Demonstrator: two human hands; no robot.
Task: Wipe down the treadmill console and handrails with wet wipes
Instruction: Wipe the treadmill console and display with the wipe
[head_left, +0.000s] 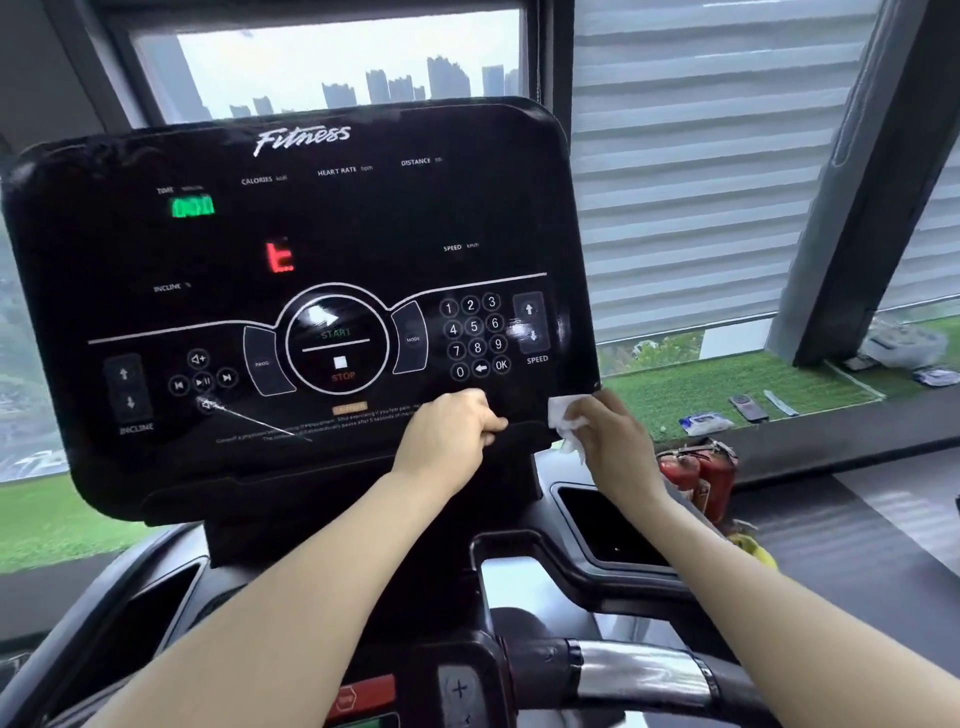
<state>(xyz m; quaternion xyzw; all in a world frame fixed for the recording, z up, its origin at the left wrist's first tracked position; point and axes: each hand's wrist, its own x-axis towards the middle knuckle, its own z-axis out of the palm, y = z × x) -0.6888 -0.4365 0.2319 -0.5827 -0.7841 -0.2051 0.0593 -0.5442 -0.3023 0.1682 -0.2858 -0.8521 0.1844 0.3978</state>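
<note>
Two hands are at the lower right edge of one console (311, 249). The left hand (448, 431) has its fingers curled over the console's bottom lip, thumb along the edge, gripping it. The right hand (608, 436), just right of the left, pinches one white wipe (566, 415) against the console's bottom right corner — the wipe is bunched, part of it hanging below the fingers.

Below the hands lies one chrome-and-black handrail (639, 670), running across the bottom of the view, untouched. Under the right forearm is one tray (597, 519) recessed in the treadmill's dash; whether anything lies in it cannot be told.

Right of the right hand, on the green turf sill, sits one wipe pack (704, 422), with one dark phone (748, 408) just past it. Lower down, beside the right wrist, stand two red extinguishers (698, 475) — close together, touching.
</note>
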